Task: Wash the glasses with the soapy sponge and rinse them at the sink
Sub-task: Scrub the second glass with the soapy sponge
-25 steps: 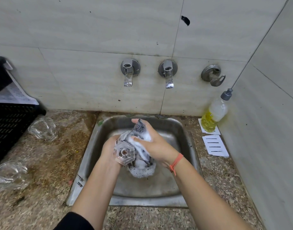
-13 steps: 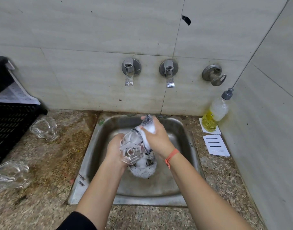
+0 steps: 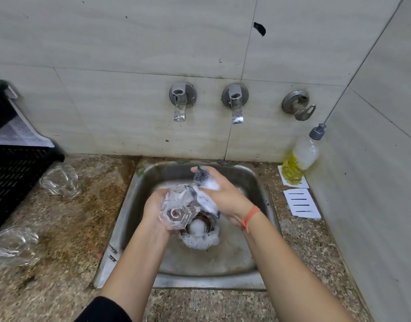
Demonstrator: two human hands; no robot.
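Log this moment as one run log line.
phase: soaping | left hand: holds glass over sink | right hand: holds soapy sponge against glass | rinse: pending

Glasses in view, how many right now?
3: held glass in the left hand over the sink; far glass and near glass on the left counter. Crate may hide more.

glass [image 3: 176, 211]: clear, colourless.
sponge [image 3: 201, 176]: dark grey, speckled, smeared with white foam.
sink [image 3: 211, 282]: dull steel grey, white suds round the drain.
surface [image 3: 60, 263]: speckled brown, grey and black stone, rusty-orange stains.
wall tiles [image 3: 130, 43]: pale grey-beige, faint wavy streaks, one black mark.
bottle [image 3: 297, 163]: clear, yellow liquid, grey cap.
cards [image 3: 302, 203]: white with black bars.
crate [image 3: 11, 182]: black lattice.
taps [image 3: 181, 101]: shiny silver.
wristband [image 3: 249, 216]: orange.
sleeve [image 3: 104, 310]: black.
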